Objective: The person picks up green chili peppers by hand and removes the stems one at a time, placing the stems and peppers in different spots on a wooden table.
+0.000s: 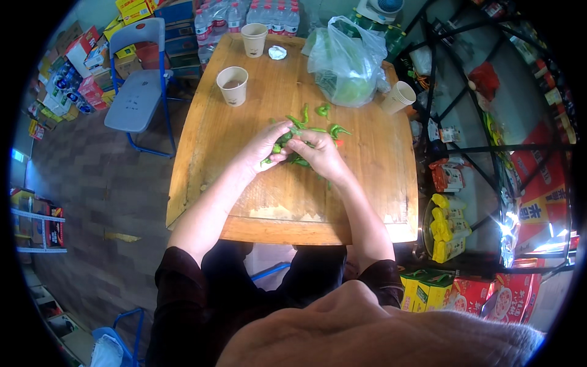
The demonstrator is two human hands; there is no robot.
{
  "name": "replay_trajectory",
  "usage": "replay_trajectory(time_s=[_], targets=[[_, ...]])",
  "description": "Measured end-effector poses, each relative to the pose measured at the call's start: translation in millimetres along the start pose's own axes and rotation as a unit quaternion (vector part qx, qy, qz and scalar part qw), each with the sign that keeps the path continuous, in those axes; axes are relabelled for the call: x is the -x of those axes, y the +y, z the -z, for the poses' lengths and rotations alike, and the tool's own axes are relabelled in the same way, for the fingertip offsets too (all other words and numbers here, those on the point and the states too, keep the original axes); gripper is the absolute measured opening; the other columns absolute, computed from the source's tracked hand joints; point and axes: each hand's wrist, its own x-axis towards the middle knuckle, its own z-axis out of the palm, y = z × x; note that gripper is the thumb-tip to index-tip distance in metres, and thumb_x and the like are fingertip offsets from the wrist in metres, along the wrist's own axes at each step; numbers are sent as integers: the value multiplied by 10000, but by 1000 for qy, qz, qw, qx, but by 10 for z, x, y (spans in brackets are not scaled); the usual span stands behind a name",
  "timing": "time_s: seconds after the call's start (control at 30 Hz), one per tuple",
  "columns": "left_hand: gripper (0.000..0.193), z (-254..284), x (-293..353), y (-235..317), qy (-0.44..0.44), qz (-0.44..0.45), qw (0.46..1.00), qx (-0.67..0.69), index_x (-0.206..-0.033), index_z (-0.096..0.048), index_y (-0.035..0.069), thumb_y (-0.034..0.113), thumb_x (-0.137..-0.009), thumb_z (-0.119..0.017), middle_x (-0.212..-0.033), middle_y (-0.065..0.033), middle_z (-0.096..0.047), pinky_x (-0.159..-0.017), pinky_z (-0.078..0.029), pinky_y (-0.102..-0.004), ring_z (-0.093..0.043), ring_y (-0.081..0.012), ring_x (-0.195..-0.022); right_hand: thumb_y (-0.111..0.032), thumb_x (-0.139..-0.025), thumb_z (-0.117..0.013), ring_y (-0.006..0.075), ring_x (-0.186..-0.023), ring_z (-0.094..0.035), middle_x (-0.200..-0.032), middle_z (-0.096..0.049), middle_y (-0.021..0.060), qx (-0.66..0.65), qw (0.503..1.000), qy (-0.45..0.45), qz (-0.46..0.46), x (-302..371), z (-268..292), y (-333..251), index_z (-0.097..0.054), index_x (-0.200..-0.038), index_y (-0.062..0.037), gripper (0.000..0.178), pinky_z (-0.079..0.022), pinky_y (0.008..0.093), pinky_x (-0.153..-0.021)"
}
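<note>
Peppers (277,148) | btwn L fingers (281,126) & R fingers (299,146) | both curled, gripping | contacts unclear

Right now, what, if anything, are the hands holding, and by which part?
Small green peppers, between the left hand and right hand; which part is gripped cannot be told.

A grey chair (133,101) stands on patterned floor (92,189) near a wooden table (379,165).

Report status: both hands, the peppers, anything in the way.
Left hand and right hand close together, green peppers held between them. Loose peppers on table just beyond. Plastic bag farther back, clear of both hands.
</note>
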Motion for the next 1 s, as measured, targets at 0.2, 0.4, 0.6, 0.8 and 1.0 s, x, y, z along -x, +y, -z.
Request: replay_trajectory(time_s=[0.2,0.4,0.6,0.8,1.0], targets=[[196,6,-8,-10,-20,59,988,143,-906,-535,86,259,-900,-628,-725,-23,-529,-331,-319,-147,-448,-66,-522,-148,-947,-576,56,-688,-559,-734,-635,-18,-105,992,48,-41,21,-60,13,-673,-930,-34,150,-471,231,-627],[148,25,-1,89,-17,-13,974,225,-906,-555,60,193,-882,-615,-788,-82,-560,-358,-385,-170,-518,-135,-646,-162,-920,-471,47,-403,-296,-568,-498,-23,-165,950,227,-134,-8,649,11,-537,-693,-103,244,-206,223,-365],[172,72,-40,55,5,-25,982,187,-1002,-558,48,170,-894,-614,-822,-71,-533,-370,-392,-170,-499,-127,-656,-159,-828,-532,217,-650,-629,-829,-685,159,284,899,302,-141,37,1052,327,-684,-962,-9,251,-496,344,-606],[181,79,-46,39,7,-25,983,180,-1018,-555,47,155,-892,-627,-823,-66,-543,-369,-381,-170,-495,-120,-631,-188,-805,-569,383,-947,-616,-945,-666,204,461,839,158,-242,90,959,295,-683,-1043,-92,281,-486,445,-813],[199,89,-43,7,30,-14,987,159,-1035,-560,42,169,-898,-628,-833,-62,-558,-377,-382,-175,-498,-112,-621,-215,-813,-564,373,-889,-622,-904,-661,197,481,843,153,-188,79,963,344,-674,-950,-70,228,-483,461,-786]])
